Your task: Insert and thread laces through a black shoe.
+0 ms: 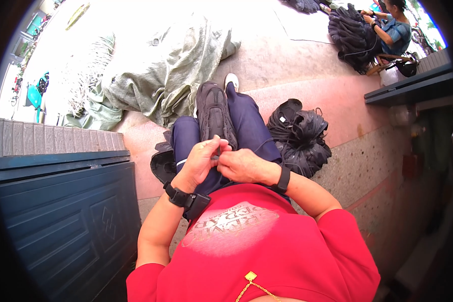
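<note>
A big grey-green sack (171, 65) lies on the ground ahead, soft and crumpled. No labels, signs or screens show anywhere in the picture.

Two hands (201, 161) (241, 166), one shoe (214, 113), two shoe piles (299, 138) (355, 35).
</note>
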A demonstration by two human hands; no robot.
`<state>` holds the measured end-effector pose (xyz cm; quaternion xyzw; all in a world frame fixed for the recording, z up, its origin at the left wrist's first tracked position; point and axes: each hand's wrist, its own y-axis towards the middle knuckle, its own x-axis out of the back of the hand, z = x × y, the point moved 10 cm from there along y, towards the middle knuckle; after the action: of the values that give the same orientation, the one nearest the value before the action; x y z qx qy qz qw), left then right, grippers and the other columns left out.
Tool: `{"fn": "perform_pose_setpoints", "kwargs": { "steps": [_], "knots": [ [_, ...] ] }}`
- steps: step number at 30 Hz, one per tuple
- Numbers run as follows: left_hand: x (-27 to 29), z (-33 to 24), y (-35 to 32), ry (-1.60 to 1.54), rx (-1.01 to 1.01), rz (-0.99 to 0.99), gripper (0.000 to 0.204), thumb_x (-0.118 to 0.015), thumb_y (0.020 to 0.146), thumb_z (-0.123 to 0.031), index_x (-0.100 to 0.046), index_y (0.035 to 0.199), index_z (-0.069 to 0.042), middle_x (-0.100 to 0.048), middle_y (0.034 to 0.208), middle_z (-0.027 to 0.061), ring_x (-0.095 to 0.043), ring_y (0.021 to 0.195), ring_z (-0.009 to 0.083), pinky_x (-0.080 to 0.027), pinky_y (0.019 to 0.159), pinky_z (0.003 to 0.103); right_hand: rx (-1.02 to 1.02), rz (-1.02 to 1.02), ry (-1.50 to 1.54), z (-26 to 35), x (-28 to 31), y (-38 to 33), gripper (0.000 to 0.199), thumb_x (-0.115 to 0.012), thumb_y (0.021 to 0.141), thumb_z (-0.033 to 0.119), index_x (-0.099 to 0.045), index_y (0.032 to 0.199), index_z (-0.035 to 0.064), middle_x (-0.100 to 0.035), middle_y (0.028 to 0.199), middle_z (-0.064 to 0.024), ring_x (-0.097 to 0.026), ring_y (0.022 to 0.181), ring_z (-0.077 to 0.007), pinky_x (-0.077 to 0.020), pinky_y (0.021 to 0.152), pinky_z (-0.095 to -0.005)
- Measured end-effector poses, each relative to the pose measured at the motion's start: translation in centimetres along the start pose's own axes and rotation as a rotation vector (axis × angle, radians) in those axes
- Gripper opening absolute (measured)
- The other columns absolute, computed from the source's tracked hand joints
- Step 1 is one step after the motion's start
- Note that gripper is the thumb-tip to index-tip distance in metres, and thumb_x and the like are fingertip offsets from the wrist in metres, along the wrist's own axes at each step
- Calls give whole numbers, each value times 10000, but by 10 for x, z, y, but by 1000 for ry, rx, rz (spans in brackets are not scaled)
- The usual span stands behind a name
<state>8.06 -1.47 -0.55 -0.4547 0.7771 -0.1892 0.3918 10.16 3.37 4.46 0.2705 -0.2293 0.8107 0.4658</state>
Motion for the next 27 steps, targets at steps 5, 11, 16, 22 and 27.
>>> {"fn": "perform_pose_setpoints", "kwargs": {
  "steps": [5, 11, 16, 22, 27],
  "knots": [
    [-4, -35, -3, 355, -297, -19, 180, -522, 859, -206, -593, 828, -43, -496, 615, -29, -430, 572, 34, -335, 517, 185, -318, 87, 1146, -51, -42, -10, 416, -425, 869, 419, -565, 735, 50, -616, 764, -56, -574, 736, -158, -439, 671, -284],
    [-25, 4, -9, 772, -81, 160, 213, -512, 865, -213, -595, 762, -45, -478, 541, -46, -411, 490, 26, -318, 465, 181, -369, -117, 1619, -66, -16, 7, 334, -414, 898, 359, -524, 970, 52, -585, 811, -53, -554, 783, -166, -439, 747, -323],
    [-38, 4, -12, 583, -48, 205, 206, -513, 856, -194, -595, 823, -7, -541, 580, 5, -479, 493, 56, -376, 470, 202, -191, -330, 1739, -58, 54, 2, 228, -413, 912, 281, -482, 918, 64, -377, 566, 29, -343, 460, -65, -328, 432, -214],
    [-31, -64, -9, 1633, -929, -139, 314, -676, 661, -91, -544, 940, -31, -556, 786, 58, -524, 772, 210, -432, 667, 321, -274, -746, 1161, -119, 147, -38, 221, -479, 883, 254, -517, 925, 41, -473, 576, 19, -381, 452, -44, -276, 379, -178],
    [-50, -34, 7, 2238, -1117, -141, 51, -489, 706, -148, -481, 738, -109, -485, 715, 26, -453, 753, 173, -334, 628, 284, -314, -638, 1131, -109, 163, -31, 179, -494, 854, 143, -521, 963, 4, -564, 697, -23, -456, 505, -46, -348, 436, -161]
  ]
}}
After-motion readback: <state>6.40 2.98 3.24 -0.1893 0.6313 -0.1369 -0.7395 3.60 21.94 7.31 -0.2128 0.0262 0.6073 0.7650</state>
